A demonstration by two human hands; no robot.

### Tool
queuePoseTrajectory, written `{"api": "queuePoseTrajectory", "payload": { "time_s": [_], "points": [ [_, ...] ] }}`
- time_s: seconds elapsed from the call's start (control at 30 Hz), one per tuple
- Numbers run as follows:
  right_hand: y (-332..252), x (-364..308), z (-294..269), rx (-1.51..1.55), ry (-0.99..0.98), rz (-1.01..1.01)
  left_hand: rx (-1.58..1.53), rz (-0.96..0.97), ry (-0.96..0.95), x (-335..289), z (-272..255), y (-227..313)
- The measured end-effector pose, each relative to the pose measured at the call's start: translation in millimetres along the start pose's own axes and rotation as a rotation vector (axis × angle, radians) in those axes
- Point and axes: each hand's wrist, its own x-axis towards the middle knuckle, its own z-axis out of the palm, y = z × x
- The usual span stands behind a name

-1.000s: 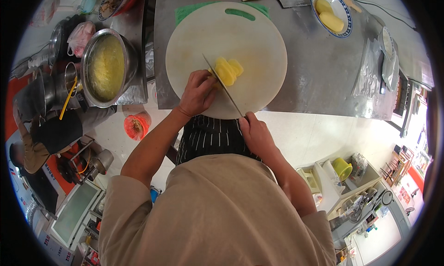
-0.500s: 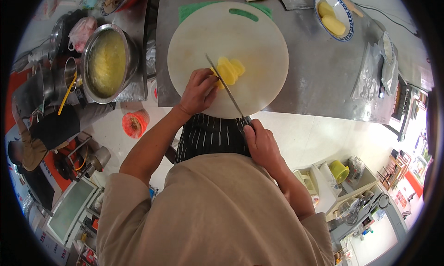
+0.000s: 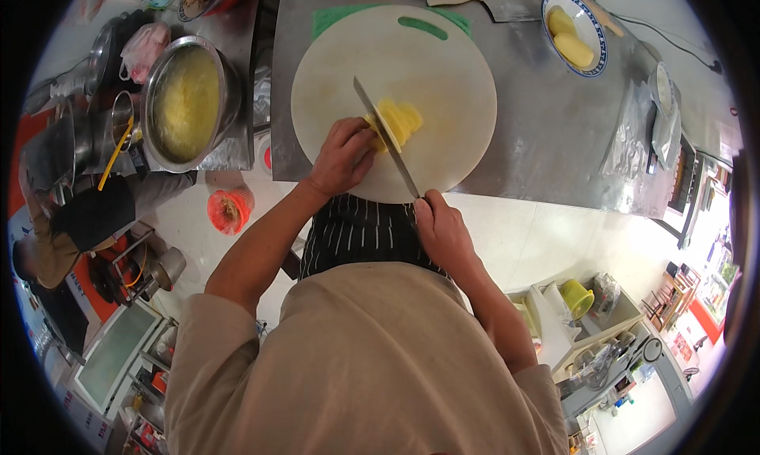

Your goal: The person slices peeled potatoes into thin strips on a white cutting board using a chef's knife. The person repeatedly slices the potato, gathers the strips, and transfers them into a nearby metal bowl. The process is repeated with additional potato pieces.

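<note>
My left hand [image 3: 344, 156] is closed with bent fingertips on a yellow peeled potato, mostly hidden under the fingers, on the round white cutting board [image 3: 332, 67]. My right hand [image 3: 445, 232] grips the handle of a long kitchen knife [image 3: 401, 163]. Its blade slants across the board, right beside my left fingertips, with the tip pointing away from me. Thin yellow potato slices [image 3: 406, 119] overlap in a small heap on the blade's right side.
A blue-rimmed bowl [image 3: 598, 63] with peeled potatoes and a cleaver [image 3: 511, 3] lie at the far right. On the left counter stands a metal basin [image 3: 231, 91] of yellowish liquid. A red basket [image 3: 230, 211] is on the floor; another person [image 3: 99, 213] works at left.
The knife has slid forward, away from me, and my right hand has moved up with it. My left hand keeps its place on the potato.
</note>
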Motion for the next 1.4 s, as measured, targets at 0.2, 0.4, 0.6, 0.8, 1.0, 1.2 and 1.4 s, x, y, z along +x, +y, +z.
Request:
{"api": "queuePoseTrajectory", "payload": {
  "time_s": [0.2, 0.4, 0.6, 0.8, 1.0, 1.2, 1.4],
  "points": [
    [-13.5, -18.9, -9.6, 0.027, -0.026, 0.019, -0.007, -0.024, 0.000, 1.7, 0.1, 1.8],
    [1.2, -1.9, 2.8, 0.018, 0.019, -0.042, 0.014, -0.025, -0.023, 0.3, 1.2, -1.0],
    [17.9, 27.7, 25.7, 0.020, 0.086, -0.118, 0.011, -0.035, -0.032, -2.2, 2.8, -2.5],
    [16.7, 22.6, 35.1, 0.019, 0.108, -0.149, 0.055, -0.073, 0.068, 19.3, -38.0, 16.7],
    [13.4, 21.2, 35.1, 0.051, 0.119, -0.156, 0.099, 0.084, -0.468, 111.5, -117.8, 36.1],
    [10.2, 20.0, 34.0, 0.047, 0.114, -0.132, 0.203, -0.078, -1.009, 187.9, -89.9, 9.9],
    [11.7, 18.5, 35.9, 0.081, 0.108, -0.136, 0.421, 0.171, -1.154, 201.4, -26.8, -36.3]
  ]
}}
